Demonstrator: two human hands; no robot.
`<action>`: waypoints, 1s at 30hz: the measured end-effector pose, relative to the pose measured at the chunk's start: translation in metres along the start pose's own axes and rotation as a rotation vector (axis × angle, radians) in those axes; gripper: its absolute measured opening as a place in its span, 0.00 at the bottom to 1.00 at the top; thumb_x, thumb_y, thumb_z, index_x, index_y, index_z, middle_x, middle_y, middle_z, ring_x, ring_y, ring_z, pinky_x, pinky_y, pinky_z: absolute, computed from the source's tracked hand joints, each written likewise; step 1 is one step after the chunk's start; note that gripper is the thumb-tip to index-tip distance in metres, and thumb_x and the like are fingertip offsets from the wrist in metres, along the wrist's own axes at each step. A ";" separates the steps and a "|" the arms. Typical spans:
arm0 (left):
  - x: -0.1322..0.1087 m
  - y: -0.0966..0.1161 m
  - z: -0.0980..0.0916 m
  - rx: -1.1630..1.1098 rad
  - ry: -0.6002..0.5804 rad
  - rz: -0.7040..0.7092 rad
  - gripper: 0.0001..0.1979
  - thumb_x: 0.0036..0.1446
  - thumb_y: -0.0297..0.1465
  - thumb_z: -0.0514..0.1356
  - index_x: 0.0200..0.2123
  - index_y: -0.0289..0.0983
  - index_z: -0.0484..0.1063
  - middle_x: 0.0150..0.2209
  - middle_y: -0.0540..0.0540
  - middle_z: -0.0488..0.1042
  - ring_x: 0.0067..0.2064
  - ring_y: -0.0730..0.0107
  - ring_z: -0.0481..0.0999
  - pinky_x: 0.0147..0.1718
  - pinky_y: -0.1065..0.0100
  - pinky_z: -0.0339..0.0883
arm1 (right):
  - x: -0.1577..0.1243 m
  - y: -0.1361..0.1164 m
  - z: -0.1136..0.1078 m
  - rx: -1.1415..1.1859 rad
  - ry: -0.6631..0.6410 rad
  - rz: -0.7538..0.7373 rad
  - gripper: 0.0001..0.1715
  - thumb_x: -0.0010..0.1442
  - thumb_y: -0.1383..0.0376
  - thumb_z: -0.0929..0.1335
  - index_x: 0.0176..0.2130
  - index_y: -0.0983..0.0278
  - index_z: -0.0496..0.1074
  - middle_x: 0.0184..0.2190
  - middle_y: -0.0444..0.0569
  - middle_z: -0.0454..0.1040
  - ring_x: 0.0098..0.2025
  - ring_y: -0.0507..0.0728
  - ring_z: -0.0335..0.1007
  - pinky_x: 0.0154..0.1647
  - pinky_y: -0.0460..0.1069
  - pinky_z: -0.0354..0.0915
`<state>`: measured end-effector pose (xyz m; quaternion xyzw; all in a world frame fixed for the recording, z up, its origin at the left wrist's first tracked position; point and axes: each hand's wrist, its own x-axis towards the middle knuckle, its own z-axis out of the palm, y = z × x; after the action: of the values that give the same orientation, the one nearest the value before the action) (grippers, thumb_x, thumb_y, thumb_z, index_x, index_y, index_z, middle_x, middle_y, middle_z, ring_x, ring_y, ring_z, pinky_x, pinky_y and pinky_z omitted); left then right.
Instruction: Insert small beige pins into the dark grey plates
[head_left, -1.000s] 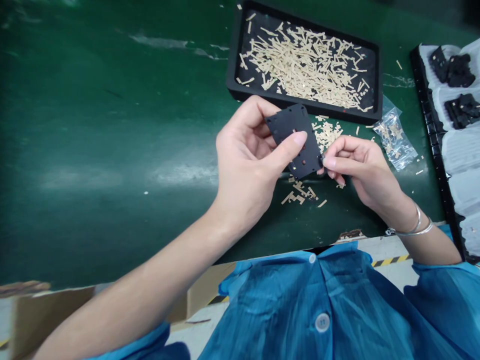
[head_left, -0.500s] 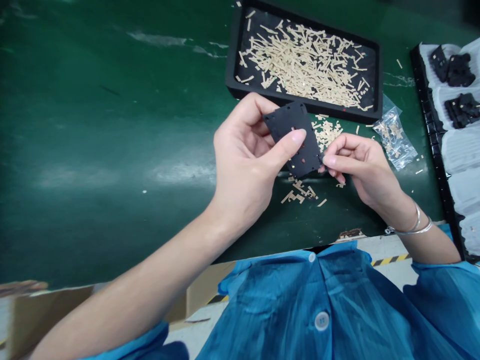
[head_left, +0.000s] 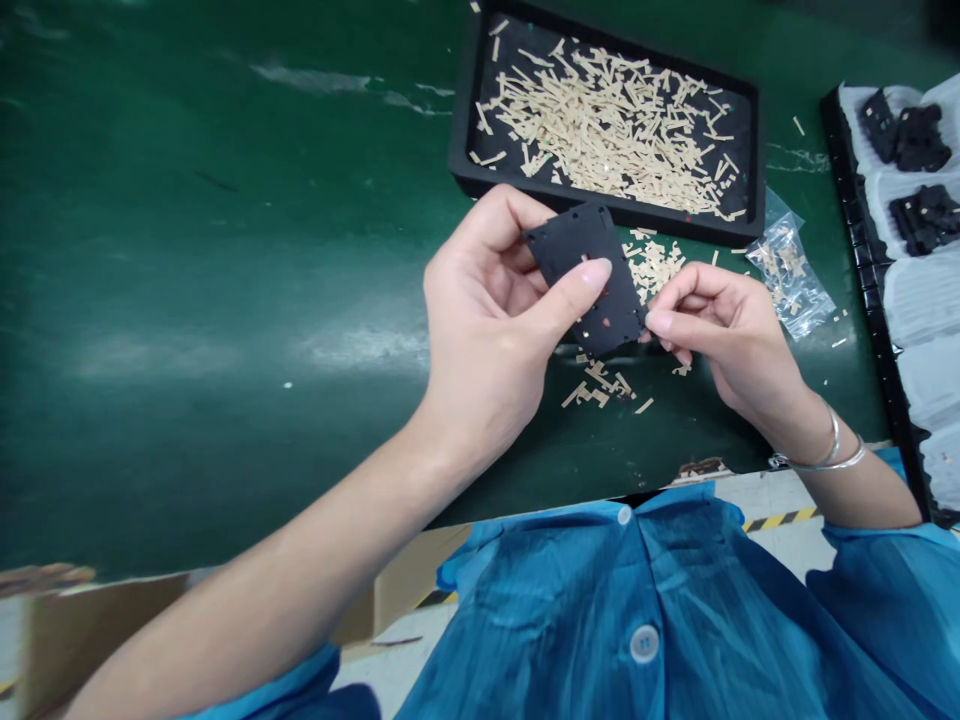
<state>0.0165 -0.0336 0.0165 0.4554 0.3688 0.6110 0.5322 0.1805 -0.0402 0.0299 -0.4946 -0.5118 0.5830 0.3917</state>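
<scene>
A flat black plastic plate [head_left: 581,245] with small holes and notched edges is held tilted above the bench. My left hand [head_left: 495,310] is closed on it, thumb across its face and fingers behind. At the plate's lower right corner, my right hand [head_left: 712,325] pinches with thumb and forefinger; whatever lies between the fingertips is too small or hidden to make out. Beneath and beside the hands lie small beige pieces [head_left: 656,268], and a looser scatter of beige strips [head_left: 598,385] sits below the plate.
A black tray [head_left: 459,150] full of beige strips stands behind the hands. To its right lies a clear plastic bag [head_left: 791,275] with beige pieces. At the far right, a white-lined tray [head_left: 919,305] holds black molded parts [head_left: 922,138]. The green bench [head_left: 187,300] spreads left.
Almost nothing differs. Both hands and the plate stay in place, with only a very slight shift of the left hand and plate leftward.
</scene>
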 end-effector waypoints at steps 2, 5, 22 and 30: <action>0.000 0.000 0.000 -0.004 0.000 0.003 0.15 0.47 0.30 0.71 0.26 0.38 0.65 0.25 0.54 0.65 0.27 0.76 0.68 0.25 0.70 0.69 | 0.000 0.000 0.001 0.006 0.010 -0.019 0.08 0.49 0.67 0.73 0.25 0.64 0.70 0.22 0.40 0.70 0.24 0.47 0.65 0.24 0.43 0.64; 0.001 -0.002 -0.001 -0.011 -0.004 0.019 0.14 0.48 0.29 0.71 0.27 0.38 0.65 0.26 0.54 0.66 0.27 0.78 0.68 0.26 0.71 0.68 | 0.000 0.001 0.002 0.000 0.028 -0.021 0.09 0.49 0.66 0.74 0.25 0.63 0.69 0.22 0.40 0.70 0.25 0.48 0.66 0.25 0.44 0.66; 0.000 -0.003 -0.005 0.013 -0.014 -0.030 0.13 0.48 0.32 0.71 0.27 0.40 0.68 0.27 0.52 0.70 0.28 0.73 0.72 0.27 0.69 0.73 | 0.000 0.003 0.004 -0.004 0.050 -0.034 0.06 0.50 0.68 0.71 0.25 0.63 0.69 0.22 0.40 0.69 0.26 0.48 0.67 0.26 0.44 0.65; 0.001 -0.005 -0.007 -0.080 -0.047 -0.084 0.12 0.49 0.30 0.71 0.28 0.38 0.68 0.27 0.54 0.69 0.25 0.78 0.69 0.24 0.73 0.71 | 0.001 0.000 0.003 0.010 0.005 -0.032 0.06 0.54 0.62 0.69 0.30 0.62 0.69 0.24 0.40 0.68 0.23 0.46 0.61 0.18 0.42 0.55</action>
<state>0.0118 -0.0312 0.0099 0.4324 0.3502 0.5914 0.5836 0.1779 -0.0398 0.0298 -0.4859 -0.5156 0.5780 0.4048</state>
